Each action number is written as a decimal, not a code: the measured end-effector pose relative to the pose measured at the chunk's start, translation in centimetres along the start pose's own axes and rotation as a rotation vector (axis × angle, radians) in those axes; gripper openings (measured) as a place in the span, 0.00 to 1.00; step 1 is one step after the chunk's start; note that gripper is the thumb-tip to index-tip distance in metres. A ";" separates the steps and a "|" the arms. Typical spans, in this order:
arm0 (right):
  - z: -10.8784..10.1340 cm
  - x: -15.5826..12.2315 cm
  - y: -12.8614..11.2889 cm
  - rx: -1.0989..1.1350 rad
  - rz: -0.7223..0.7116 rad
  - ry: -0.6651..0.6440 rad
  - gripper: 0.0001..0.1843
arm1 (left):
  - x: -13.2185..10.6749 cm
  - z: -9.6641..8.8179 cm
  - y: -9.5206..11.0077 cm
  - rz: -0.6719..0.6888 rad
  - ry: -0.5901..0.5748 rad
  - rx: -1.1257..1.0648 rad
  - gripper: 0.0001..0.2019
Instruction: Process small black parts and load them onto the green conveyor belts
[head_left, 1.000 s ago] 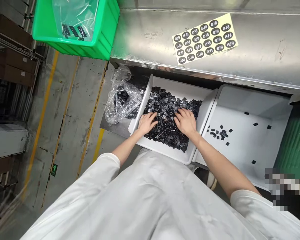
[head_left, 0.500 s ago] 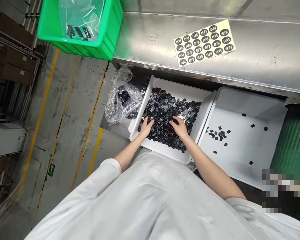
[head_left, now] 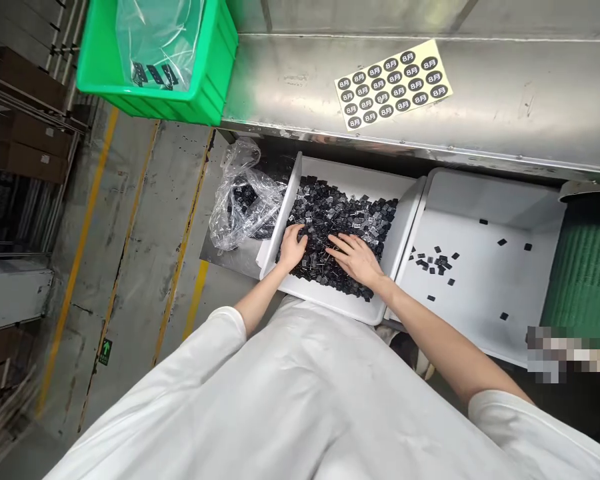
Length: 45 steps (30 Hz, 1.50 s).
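Observation:
Many small black rectangular plastic pieces (head_left: 325, 193) fill a white tray (head_left: 355, 168) in front of me. My right hand (head_left: 357, 259) lies palm down on the heap, its fingers spread and stretched to the left. At the tray's left side, my left hand (head_left: 293, 248) rests curved against the pieces, with its thumb apart from its fingers. I see nothing held in either hand, though the left fingertips are partly hidden among the pieces. Thin shiny pin-like bits show in the heap between both hands.
To the right, a second white tray (head_left: 480, 273) holds scattered black pieces. A clear plastic bag (head_left: 223, 217) with dark pieces lies left. Above are a green crate (head_left: 215, 73), a metal ledge (head_left: 505, 100) and a sticker sheet (head_left: 393, 85). A green ribbed container (head_left: 587, 267) stands far right.
My right hand has gone from curled fingers in the heap to lying flat with fingers spread. My left hand has shifted slightly up. The view has moved a little.

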State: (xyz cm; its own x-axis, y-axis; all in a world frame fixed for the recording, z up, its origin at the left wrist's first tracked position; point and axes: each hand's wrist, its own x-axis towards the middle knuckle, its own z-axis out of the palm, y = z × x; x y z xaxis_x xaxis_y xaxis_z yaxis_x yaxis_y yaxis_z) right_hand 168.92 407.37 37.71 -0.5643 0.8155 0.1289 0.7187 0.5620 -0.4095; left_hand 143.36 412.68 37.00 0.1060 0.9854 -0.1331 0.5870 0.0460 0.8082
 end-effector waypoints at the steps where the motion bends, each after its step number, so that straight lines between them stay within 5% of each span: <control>1: -0.1 -0.2 1.1 -0.033 0.012 0.001 0.25 | -0.6 -0.7 -0.5 0.016 0.005 0.024 0.19; 4: -0.3 -0.3 2.5 -0.069 0.145 0.052 0.28 | -1.9 -2.3 -1.2 0.096 -0.003 0.082 0.20; 6: -0.1 -0.2 1.2 -0.044 0.233 0.053 0.27 | -1.6 -2.3 -0.9 0.118 -0.005 0.118 0.23; 11: 1.3 0.0 -4.0 0.060 0.098 -0.113 0.25 | 2.9 1.2 1.0 0.107 -0.008 0.122 0.28; 16: 0.9 -0.2 -1.5 0.040 0.182 -0.067 0.26 | 3.1 3.5 2.6 0.197 -0.188 0.094 0.23; 21: 1.4 -1.5 -1.0 0.027 0.369 0.036 0.25 | -2.8 1.1 1.6 0.316 -0.272 0.146 0.24; 25: 1.8 -2.6 -3.5 0.152 0.232 -0.071 0.22 | -6.0 -1.6 -0.9 0.190 -0.288 0.370 0.34; 28: 0.7 -3.4 -2.9 0.171 0.266 -0.060 0.22 | -6.3 -2.3 -2.1 0.133 -0.416 0.501 0.34; 34: 0.0 -2.2 0.0 0.052 0.653 0.238 0.27 | -3.0 -1.5 -1.5 0.031 -0.446 0.417 0.16; 36: 1.1 -0.8 -1.5 0.069 0.617 0.192 0.26 | -1.7 -1.4 -1.0 0.022 -0.409 0.399 0.15; 41: 3.4 0.9 -5.8 0.059 0.265 -0.002 0.25 | 0.7 -2.1 0.5 0.069 -0.184 0.212 0.19; 45: 2.3 0.2 -2.7 0.056 0.125 -0.060 0.30 | 2.8 -2.0 1.8 0.153 -0.119 0.209 0.22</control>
State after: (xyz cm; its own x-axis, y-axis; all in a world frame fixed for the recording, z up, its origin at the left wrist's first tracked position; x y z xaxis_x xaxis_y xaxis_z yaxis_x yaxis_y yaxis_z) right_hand 165.94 405.72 36.74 -0.4965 0.8678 0.0198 0.7619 0.4466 -0.4691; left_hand 143.13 415.80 39.19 0.2921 0.9516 -0.0951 0.7085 -0.1485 0.6899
